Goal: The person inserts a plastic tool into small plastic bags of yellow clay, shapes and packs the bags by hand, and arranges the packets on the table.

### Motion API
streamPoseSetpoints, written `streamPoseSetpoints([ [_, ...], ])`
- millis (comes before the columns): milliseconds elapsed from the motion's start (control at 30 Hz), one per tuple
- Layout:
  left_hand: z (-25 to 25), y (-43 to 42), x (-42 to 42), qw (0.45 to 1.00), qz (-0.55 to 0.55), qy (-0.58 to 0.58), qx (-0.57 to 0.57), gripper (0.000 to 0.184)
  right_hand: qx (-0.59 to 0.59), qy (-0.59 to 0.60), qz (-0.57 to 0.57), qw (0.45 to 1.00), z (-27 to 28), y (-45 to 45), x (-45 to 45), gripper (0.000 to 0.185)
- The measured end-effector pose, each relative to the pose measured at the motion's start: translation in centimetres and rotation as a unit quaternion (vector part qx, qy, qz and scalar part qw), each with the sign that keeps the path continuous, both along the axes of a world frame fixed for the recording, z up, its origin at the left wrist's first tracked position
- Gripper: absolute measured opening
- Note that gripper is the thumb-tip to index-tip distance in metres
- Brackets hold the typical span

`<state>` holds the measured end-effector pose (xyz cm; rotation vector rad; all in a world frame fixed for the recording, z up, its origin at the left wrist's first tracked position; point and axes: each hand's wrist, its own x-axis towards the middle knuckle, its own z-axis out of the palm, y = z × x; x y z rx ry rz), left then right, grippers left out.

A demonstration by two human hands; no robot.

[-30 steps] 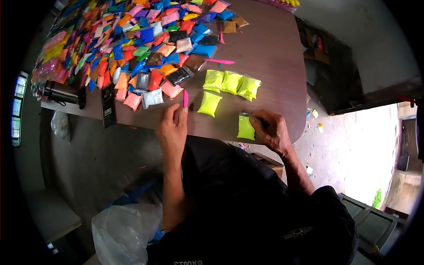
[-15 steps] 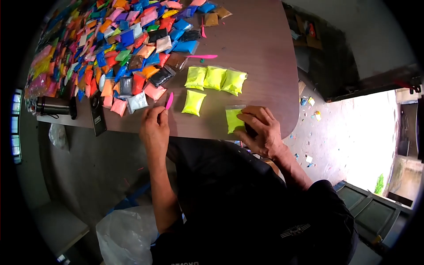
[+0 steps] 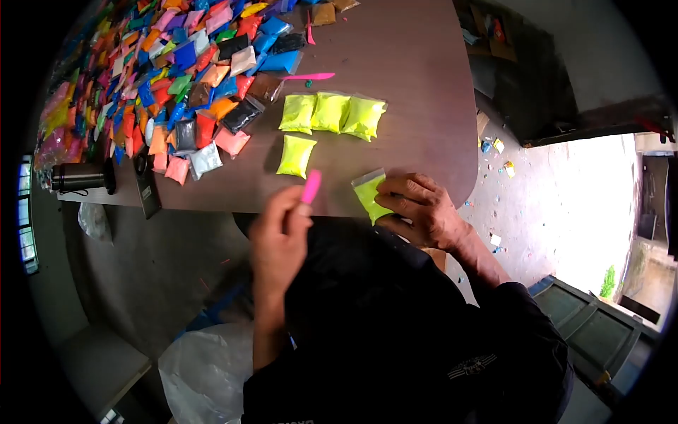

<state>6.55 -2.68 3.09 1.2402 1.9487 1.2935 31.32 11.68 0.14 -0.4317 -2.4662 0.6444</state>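
A pink plastic tool (image 3: 311,186) is pinched between the fingers of my left hand (image 3: 281,233), just in front of the table's near edge. My right hand (image 3: 422,210) grips a yellow-green packet (image 3: 371,195) by its right side; the packet is tilted and its clear top edge points up. Beyond my hands lies a single yellow-green packet (image 3: 296,155), and behind it three more form a row (image 3: 330,112), their edges touching or overlapping.
Many coloured packets (image 3: 205,127) are heaped on the table's left (image 3: 417,92). Two more pink tools (image 3: 309,76) (image 3: 310,30) lie beside the heap. A dark phone (image 3: 147,189) and a metal flask (image 3: 79,178) are at the left edge, a plastic bag (image 3: 205,371) below.
My left hand has lifted the pink tool and moved right, towards the held packet. My right hand has tilted that packet at the table's edge. The view has shifted slightly.
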Motion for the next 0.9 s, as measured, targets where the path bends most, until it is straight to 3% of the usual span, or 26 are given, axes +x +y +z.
streamPoseSetpoints([
  [100, -1.5, 1.4, 3.5, 0.99, -0.099, 0.091, 0.051, 0.014, -0.001, -0.007, 0.021, 1.0, 0.2, -0.1, 0.6, 0.039],
  [433, -2.6, 3.2, 5.1, 0.976, -0.067, 0.209, 0.015, 0.009, -0.019, 0.031, 0.034, 0.999, -0.4, -0.4, 0.9, 0.038],
  [700, -1.8, 3.8, 5.4, 0.981, -0.056, 0.18, 0.033, 0.008, -0.015, 0.046, 0.028, 0.998, -0.7, -0.5, 0.9, 0.037],
  [767, -1.4, 3.7, 5.8, 0.978, -0.103, 0.173, 0.047, 0.009, -0.013, 0.049, 0.033, 0.998, -0.8, -0.5, 0.9, 0.036],
  [900, -2.0, 4.4, 5.8, 0.966, -0.119, 0.231, 0.001, 0.006, -0.01, 0.06, 0.036, 0.997, -1.0, -0.4, 0.7, 0.035],
])
